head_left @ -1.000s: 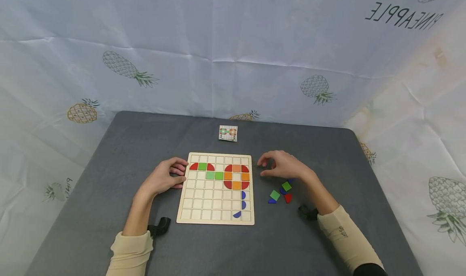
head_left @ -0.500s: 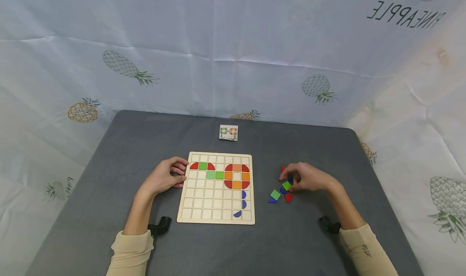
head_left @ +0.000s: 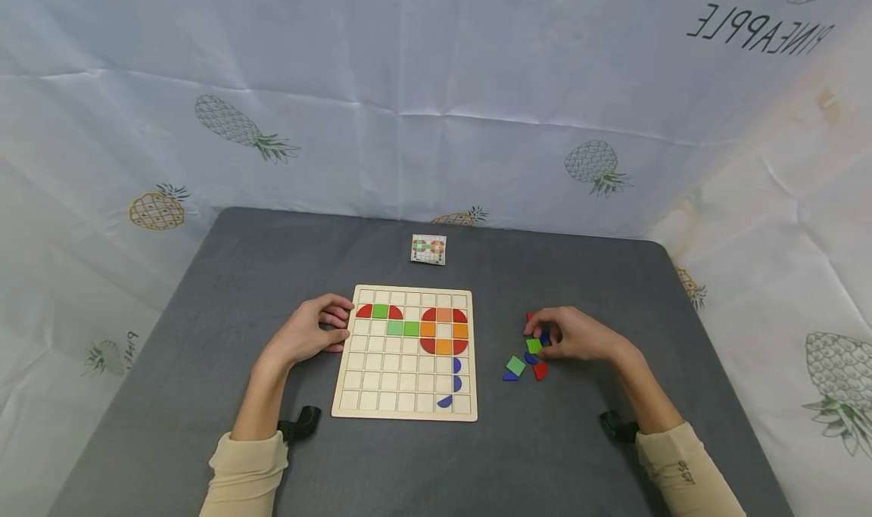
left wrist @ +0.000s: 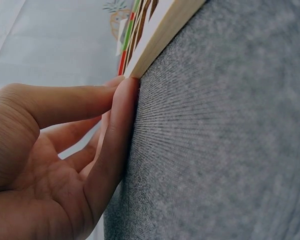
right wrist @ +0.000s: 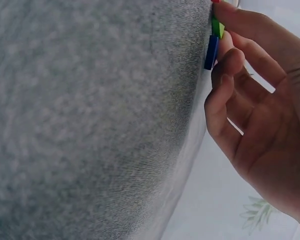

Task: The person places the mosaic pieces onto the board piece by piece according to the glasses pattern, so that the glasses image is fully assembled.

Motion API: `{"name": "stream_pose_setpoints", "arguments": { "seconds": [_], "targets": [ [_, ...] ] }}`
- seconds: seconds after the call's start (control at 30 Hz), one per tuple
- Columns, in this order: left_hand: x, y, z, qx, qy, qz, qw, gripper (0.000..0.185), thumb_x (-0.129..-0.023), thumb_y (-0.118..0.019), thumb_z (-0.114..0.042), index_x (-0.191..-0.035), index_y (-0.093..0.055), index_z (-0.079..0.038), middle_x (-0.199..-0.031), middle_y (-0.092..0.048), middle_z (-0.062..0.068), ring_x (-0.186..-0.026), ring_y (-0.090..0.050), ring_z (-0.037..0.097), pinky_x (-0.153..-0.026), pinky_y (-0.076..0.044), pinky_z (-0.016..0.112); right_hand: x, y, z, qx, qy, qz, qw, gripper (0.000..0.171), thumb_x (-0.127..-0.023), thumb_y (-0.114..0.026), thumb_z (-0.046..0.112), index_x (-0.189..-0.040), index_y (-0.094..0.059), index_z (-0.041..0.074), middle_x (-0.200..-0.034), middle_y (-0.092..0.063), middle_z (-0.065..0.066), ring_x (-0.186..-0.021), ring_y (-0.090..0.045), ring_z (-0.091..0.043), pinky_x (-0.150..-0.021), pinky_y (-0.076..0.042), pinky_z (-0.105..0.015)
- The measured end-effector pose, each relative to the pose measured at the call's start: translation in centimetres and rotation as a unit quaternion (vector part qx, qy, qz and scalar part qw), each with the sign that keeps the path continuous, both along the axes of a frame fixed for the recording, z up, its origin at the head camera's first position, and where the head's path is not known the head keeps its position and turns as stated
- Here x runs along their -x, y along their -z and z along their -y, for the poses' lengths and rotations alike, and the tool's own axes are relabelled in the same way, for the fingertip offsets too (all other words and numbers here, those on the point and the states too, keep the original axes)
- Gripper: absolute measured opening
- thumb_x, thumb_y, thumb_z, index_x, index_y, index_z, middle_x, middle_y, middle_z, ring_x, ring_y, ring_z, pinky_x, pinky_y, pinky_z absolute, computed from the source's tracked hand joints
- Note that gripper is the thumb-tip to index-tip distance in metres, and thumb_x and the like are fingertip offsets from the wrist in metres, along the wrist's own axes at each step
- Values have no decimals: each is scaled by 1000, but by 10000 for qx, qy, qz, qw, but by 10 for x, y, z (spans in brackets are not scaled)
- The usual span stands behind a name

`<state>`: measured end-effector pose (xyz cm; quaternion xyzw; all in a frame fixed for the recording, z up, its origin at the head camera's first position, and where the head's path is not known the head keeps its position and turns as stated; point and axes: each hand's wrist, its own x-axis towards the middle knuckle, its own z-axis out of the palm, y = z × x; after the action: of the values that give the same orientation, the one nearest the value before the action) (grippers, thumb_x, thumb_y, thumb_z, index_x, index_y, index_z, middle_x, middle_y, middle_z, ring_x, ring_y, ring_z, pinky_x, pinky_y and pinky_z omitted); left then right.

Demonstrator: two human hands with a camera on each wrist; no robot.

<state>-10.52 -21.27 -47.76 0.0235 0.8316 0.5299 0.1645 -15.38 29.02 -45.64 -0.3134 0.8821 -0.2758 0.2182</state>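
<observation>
A wooden grid board point(head_left: 405, 354) lies on the grey tabletop point(head_left: 204, 313). The left hand point(head_left: 309, 335) rests at the board's left edge, its fingers point(left wrist: 121, 107) loosely extended and pressed against the wooden rim, curled round nothing.

Right of the board, the right hand point(head_left: 575, 334) sits over a small cluster of loose pieces. Its fingers point(right wrist: 235, 25) are curled and pinch a green square point(head_left: 534, 345); the right wrist view shows a green piece point(right wrist: 217, 27) held at the fingertips with a blue piece point(right wrist: 211, 52) just beneath it, though whether that blue one is gripped too cannot be told.

Loose beside the hand are one more green square point(head_left: 515, 365), two red pieces, one point(head_left: 540, 370) below the hand and one point(head_left: 528, 317) peeking out above it, and what looks like two or three blue pieces point(head_left: 509, 376), partly hidden.

On the board sit three green squares point(head_left: 403, 328), four orange squares point(head_left: 443, 315), six red quarter rounds point(head_left: 364, 311) and three blue rounded pieces point(head_left: 456, 365) down the right columns.

Beyond the board's far edge, one small pattern card point(head_left: 428, 249) lies flat on the tabletop.
</observation>
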Motion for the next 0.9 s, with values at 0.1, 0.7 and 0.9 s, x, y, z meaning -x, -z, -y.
{"name": "stream_pose_setpoints", "arguments": {
  "seconds": [0.1,0.7,0.9],
  "targets": [
    [0,0,0,-18,7,4,10000,46,-99,-73,5,-142,-58,6,-125,-59,26,-105,-62,29,-72,-69,34,0,1,1,-78,51,-106,9999,28,-90,-88,13,-116,-77,11,-94,-71,-2,-69,-51,1,-61,-49,-21],
    [0,0,-1,-10,-65,-21,10000,44,-98,-72,7,-140,-59,6,-122,-60,25,-102,-62,27,-70,-68,33,6,-12,36,502,-95,-100,9986,24,-97,-85,21,-119,-77,16,-102,-73,-3,-72,-56,-3,-66,-52,-22],
    [-2,-2,-2,-11,-51,-28,10000,45,-98,-73,6,-141,-59,7,-123,-60,26,-102,-62,26,-70,-68,33,8,-22,78,464,-348,-278,9979,28,-96,-85,23,-122,-77,18,-107,-74,1,-70,-55,-2,-63,-51,-22]
  ]
}}
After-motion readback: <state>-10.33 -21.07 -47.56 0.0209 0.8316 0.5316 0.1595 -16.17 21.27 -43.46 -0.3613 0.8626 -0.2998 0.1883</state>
